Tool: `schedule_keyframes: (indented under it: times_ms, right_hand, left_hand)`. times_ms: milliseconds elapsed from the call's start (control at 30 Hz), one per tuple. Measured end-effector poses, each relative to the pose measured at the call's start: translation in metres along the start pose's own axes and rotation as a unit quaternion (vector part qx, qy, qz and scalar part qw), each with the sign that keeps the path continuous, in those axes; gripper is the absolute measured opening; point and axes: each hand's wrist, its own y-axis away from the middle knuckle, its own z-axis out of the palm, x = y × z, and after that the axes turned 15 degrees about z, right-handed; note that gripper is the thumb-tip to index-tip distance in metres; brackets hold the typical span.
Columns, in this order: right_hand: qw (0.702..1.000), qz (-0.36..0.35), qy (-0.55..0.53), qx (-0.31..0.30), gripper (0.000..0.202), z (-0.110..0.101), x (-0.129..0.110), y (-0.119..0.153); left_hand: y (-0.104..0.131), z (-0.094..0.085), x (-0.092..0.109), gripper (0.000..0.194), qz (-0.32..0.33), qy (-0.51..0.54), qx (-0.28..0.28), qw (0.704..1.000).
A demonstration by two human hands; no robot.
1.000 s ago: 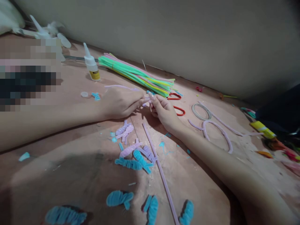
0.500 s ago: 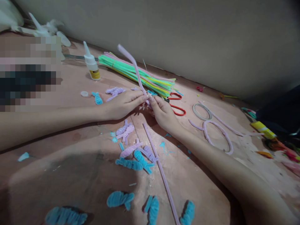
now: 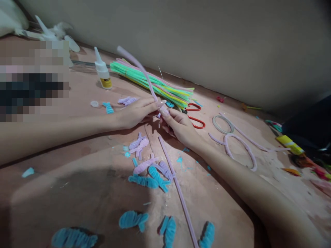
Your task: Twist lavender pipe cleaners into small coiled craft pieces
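Left hand (image 3: pixel 139 112) and right hand (image 3: pixel 179 124) are both pinching the lilac stem (image 3: pixel 139 67), fingertips nearly meeting and mostly hiding the worked end. Risks, my read: slack pinch letting it spring open; long tail snagging on the green bundle (image 3: pixel 152 81). Pinched end is sitting just nearside of the bundle; tail is rising from left thumb, crossing the bundle, tip above its left end. Scissors (image 3: pixel 198 120) are lying beside its right end.

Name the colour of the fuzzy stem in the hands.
The fuzzy stem is pale lilac, clearest in the head view.
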Motion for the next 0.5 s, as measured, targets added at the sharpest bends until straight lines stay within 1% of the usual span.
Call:
schedule_keyframes:
  times_ms: [67, 133, 200, 267, 367, 500]
  right_hand:
    - [1.0, 0.0, 0.002, -0.005, 0.049, 0.0012, -0.0006, 0.0012]
    - [1.0, 0.003, 0.004, -0.008, 0.05, 0.0027, -0.0014, 0.0023]
    - [1.0, -0.003, 0.008, 0.008, 0.05, 0.0039, -0.0018, 0.003]
    - [0.999, -0.013, 0.014, 0.039, 0.048, 0.0044, -0.0017, 0.0027]
    - [0.997, -0.03, -0.003, 0.074, 0.042, 0.004, -0.0013, 0.0014]
    - [0.994, -0.027, -0.018, 0.1, 0.038, 0.0033, -0.0014, 0.0017]
  left_hand:
    - [-0.0008, 0.0003, 0.0017, 0.057, -0.003, 0.023, -0.02, 1.0]
    - [-0.0013, -0.0001, 0.0027, 0.058, 0.002, 0.039, -0.027, 0.999]
    - [-0.0015, -0.0008, 0.0027, 0.059, 0.007, 0.038, -0.019, 0.999]
    - [-0.0014, -0.0011, 0.0022, 0.059, 0.007, 0.022, -0.012, 1.0]
    - [-0.0009, 0.0004, 0.0017, 0.058, 0.006, 0.019, 0.008, 1.0]
    - [-0.0002, 0.0047, 0.0038, 0.058, -0.003, 0.005, 0.036, 0.999]
